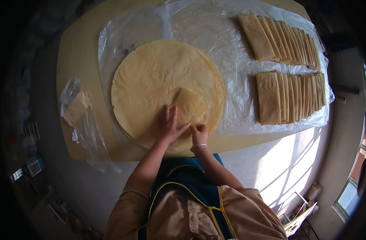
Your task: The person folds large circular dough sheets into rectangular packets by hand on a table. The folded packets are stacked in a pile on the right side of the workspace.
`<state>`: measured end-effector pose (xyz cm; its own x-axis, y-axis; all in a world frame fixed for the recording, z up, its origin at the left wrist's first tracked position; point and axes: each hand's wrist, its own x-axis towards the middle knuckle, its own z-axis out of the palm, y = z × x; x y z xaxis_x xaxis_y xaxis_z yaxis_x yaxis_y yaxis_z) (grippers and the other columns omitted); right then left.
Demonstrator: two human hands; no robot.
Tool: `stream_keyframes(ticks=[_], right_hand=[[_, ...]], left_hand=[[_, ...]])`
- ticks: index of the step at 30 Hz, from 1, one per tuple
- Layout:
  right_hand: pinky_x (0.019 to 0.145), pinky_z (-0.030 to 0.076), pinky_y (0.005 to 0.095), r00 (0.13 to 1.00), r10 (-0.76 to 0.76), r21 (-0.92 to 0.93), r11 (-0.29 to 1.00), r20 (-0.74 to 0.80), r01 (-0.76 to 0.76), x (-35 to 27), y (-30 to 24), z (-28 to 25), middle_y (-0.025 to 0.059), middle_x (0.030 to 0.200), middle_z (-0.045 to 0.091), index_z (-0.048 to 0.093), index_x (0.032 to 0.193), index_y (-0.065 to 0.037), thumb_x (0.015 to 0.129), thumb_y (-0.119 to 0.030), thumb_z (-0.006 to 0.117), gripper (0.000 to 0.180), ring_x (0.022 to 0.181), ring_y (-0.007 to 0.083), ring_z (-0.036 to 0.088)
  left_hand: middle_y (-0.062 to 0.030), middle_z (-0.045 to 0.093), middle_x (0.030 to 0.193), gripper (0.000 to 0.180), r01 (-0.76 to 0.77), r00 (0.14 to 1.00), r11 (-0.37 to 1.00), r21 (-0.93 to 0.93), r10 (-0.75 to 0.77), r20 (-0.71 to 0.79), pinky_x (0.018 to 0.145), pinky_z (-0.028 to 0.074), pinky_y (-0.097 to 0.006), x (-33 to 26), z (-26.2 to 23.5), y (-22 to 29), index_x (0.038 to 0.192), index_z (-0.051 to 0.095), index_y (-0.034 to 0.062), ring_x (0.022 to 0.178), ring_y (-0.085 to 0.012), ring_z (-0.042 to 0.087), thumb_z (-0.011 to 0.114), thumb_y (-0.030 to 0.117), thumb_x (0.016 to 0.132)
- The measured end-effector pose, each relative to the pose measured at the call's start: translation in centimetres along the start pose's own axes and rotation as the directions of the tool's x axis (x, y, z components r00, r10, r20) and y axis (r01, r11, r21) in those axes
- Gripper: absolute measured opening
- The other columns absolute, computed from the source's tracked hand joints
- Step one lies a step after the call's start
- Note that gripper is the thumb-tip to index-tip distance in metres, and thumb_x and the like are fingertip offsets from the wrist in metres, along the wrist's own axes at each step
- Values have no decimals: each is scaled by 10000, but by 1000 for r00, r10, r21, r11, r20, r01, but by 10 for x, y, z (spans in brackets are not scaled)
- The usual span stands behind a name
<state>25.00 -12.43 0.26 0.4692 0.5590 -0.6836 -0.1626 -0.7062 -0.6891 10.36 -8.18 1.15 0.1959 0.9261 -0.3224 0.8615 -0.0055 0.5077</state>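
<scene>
A stack of large, round, thin flatbreads (pixel 147 80) lies in front of me, pale yellow and slightly wrinkled. On top of it, right of its middle, rests a smaller, four-cornered thin piece (pixel 189 105) of similar colour. My left hand (pixel 173 127) lies on the top flatbread with its fingers spread, fingertips at the left edge of the small piece. Just to its right, my right hand (pixel 199 133) has its fingers pinched together near that piece's near corner. What they grip is too small to make out. A thin light band circles the right wrist.
Clear plastic sheeting (pixel 235 96) covers much of the table (pixel 81 132). Two rows of folded flatbreads, a far row (pixel 259 38) and a near row (pixel 268 98), lie at the right. At the left, a plastic bag (pixel 91 134) lies beside a folded flatbread piece (pixel 76 108).
</scene>
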Motion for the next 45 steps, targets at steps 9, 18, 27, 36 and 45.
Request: stream_keyframes(ticks=[9, 18, 27, 36, 45], right_hand=[[943, 488, 396, 790, -30, 588, 685, 612, -430, -30, -54, 21, 45, 1261, 641, 604, 1356, -119, 1045, -607, 480, 591, 1133, 194, 605], [946, 487, 316, 930, -205, 282, 952, 305, 118, 9, -32, 64, 62, 1246, 655, 629, 1330, -44, 1042, -448, 615, 496, 1169, 159, 601], [846, 538, 290, 781, -231, 493, 863, 580, -111, 25, -69, 62, 58, 1078, 713, 638, 1249, 34, 1004, -329, 710, 444, 945, 134, 652], [883, 554, 293, 750, -225, 358, 934, 622, -16, -2, -107, 45, 65, 1124, 744, 682, 1184, 13, 980, -239, 752, 331, 999, 125, 678], [632, 427, 262, 780, -324, 211, 945, 535, 248, 25, -149, 34, -61, 785, 552, 650, 944, -7, 1079, -337, 601, 360, 717, 47, 465]], left_hand=[[-141, 543, 1369, 841, 309, 915, 487, -817, 83, 395, 1010, 528, -391, 10, -52, 14, 1477, 430, 23, 1266, -228, 569, 845, 419, 863], [-115, 649, 1303, 526, 265, 963, 538, -800, -190, 192, 994, 524, -355, 7, -65, -31, 1454, 487, 41, 1179, -195, 624, 636, 81, 951], [-95, 688, 1258, 470, 394, 914, 170, -903, -181, 364, 937, 582, -382, -13, -104, -25, 1379, 557, 34, 1102, -203, 689, 727, 135, 953], [-53, 691, 1235, 410, 319, 945, 169, -932, -132, 300, 927, 571, -343, -20, -101, -16, 1369, 589, 34, 1070, -154, 675, 713, 96, 983], [-42, 702, 1189, 354, 267, 960, 221, -938, -147, 239, 919, 557, -312, -28, -113, 15, 1319, 620, 23, 1050, -127, 662, 714, 64, 980]])
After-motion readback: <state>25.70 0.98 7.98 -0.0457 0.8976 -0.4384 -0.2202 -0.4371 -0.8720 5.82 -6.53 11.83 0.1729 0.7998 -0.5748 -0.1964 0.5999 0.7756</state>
